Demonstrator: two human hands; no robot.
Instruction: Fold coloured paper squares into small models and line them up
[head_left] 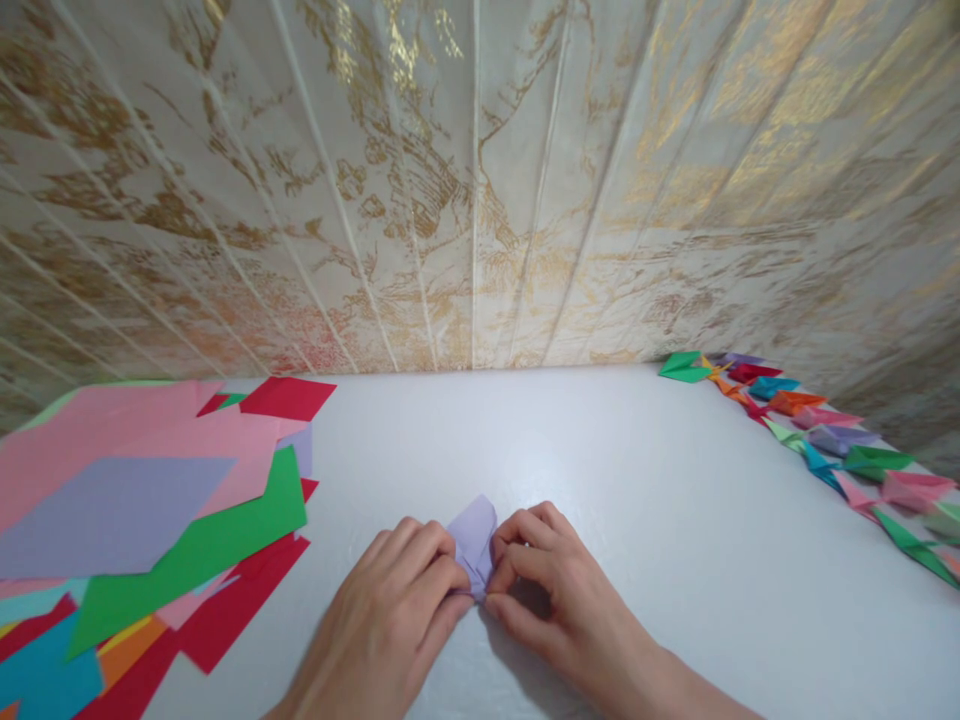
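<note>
A small piece of folded lilac origami paper [475,535] stands between my two hands, over the white table. My left hand [409,600] pinches its left side and lower edge, the fingers curled over it. On the other side, my right hand [551,580] grips the right lower edge between thumb and fingertips. The upper part of the paper rises to a rounded point. Its lower folds are partly hidden behind my fingers.
Loose sheets of coloured paper [225,550] lie in an overlapping pile on the left. Several folded paper figures [877,460] line the right edge of the white table [660,520]. A gold-patterned curtain [450,200] hangs along the back edge.
</note>
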